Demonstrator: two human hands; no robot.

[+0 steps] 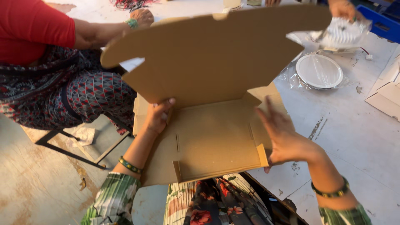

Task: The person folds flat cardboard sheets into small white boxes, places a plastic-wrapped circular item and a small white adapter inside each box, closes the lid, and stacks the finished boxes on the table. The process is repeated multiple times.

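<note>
A flat brown cardboard box blank (212, 83) is half folded in front of me, its big lid panel raised and its base lying over my lap. My left hand (158, 116) grips the left side of the base at the fold, thumb on top. My right hand (283, 133) presses with spread fingers against the right side flap, pushing it upright. A small front flap (262, 155) stands up by my right palm.
A round white disc wrapped in clear plastic (319, 71) lies on the white worktable (358, 137) at right. Another person's hand (343, 10) holds a plastic-wrapped part above it. A person in red sits at left. A blue crate (381, 23) and white boxes (387, 98) stand far right.
</note>
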